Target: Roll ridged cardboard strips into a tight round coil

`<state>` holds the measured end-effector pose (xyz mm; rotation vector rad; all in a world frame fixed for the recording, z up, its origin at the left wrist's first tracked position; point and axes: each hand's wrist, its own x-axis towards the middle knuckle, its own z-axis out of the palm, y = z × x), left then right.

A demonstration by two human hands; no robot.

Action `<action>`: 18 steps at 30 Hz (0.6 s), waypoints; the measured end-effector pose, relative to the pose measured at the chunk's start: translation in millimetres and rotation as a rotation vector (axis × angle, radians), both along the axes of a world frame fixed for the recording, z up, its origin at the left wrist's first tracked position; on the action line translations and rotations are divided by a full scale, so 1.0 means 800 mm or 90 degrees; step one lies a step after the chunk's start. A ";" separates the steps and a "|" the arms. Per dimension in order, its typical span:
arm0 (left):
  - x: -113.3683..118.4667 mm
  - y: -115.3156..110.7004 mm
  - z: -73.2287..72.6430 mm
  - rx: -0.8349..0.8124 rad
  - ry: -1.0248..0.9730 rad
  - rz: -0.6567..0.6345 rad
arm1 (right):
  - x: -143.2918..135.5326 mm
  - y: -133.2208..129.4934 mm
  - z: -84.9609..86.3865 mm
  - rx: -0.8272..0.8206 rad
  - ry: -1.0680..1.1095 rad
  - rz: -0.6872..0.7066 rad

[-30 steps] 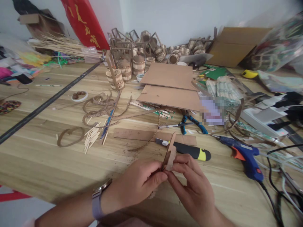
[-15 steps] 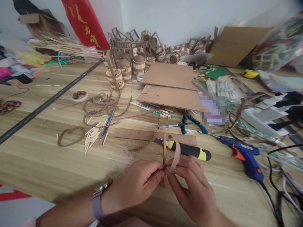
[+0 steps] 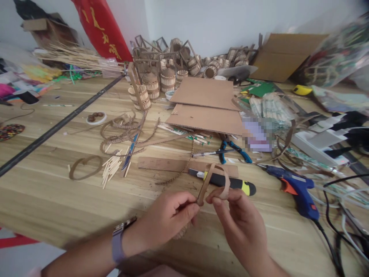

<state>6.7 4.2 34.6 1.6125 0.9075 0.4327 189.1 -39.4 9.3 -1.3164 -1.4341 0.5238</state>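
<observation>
A narrow brown cardboard strip (image 3: pixel 206 184) arches up in a loop between my two hands. My left hand (image 3: pixel 170 215), with a watch at the wrist, pinches one part of it between thumb and fingers. My right hand (image 3: pixel 242 219) pinches the other side of the loop, a little to the right. Below my left hand a ridged edge shows, mostly hidden by the fingers. Just behind the loop lies a black and yellow utility knife (image 3: pixel 227 181), its blade pointing left. A flat cardboard piece (image 3: pixel 158 164) lies behind the knife.
A blue glue gun (image 3: pixel 296 188) with its cord lies at the right, near a white power strip (image 3: pixel 308 142). Blue-handled pliers (image 3: pixel 235 150), cardboard sheets (image 3: pixel 204 107), small sticks (image 3: pixel 111 167) and curled strips (image 3: pixel 86 169) lie around. Several small wooden buckets (image 3: pixel 140 97) stand at the back.
My right hand has moved slightly right, away from my left. The strip's loop has tilted to the right and widened, and a gap now shows between the fingertips.
</observation>
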 end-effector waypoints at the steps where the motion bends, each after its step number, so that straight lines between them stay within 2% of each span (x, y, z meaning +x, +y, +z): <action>1: 0.000 0.001 -0.001 -0.033 -0.020 0.013 | 0.002 0.001 0.002 -0.001 0.011 -0.017; 6: 0.000 0.005 -0.010 -0.159 -0.083 0.062 | 0.010 0.007 0.012 0.046 0.093 -0.084; 9: -0.001 0.006 -0.012 -0.143 -0.097 0.077 | 0.018 0.009 0.020 0.081 0.118 -0.125; 14: -0.001 0.005 -0.009 -0.117 -0.096 0.067 | 0.043 0.023 0.043 0.172 0.299 -0.324; 18: -0.001 0.004 -0.007 -0.122 -0.085 0.043 | 0.058 0.041 0.052 0.262 0.400 -0.335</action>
